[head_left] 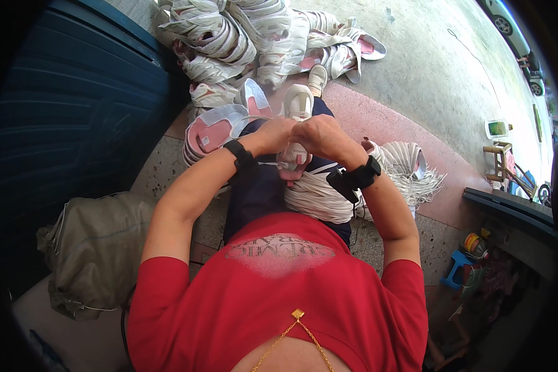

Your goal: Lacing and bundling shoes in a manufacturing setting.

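Note:
Both hands meet over my lap at a white shoe upper (299, 102) with a pink lining. My left hand (275, 136) is closed, its fingertips pinched, and thin white shoelace strands show beside it. Against it, my right hand (322, 135) is also closed, knuckles up. The hands hide the middle of the upper and most of the pinched lace. A thick bundle of white shoelaces (321, 197) lies across my lap, just below the hands. Left of them are nested white uppers (209, 133) with pink insides.
A large heap of white shoe uppers (217, 37) lies ahead, beside a dark blue door (80, 93). More white laces (409, 167) lie at my right. A grey-green sack (99, 248) stands at left. At right are a wooden stool (499, 160) and a blue plastic stool (456, 270).

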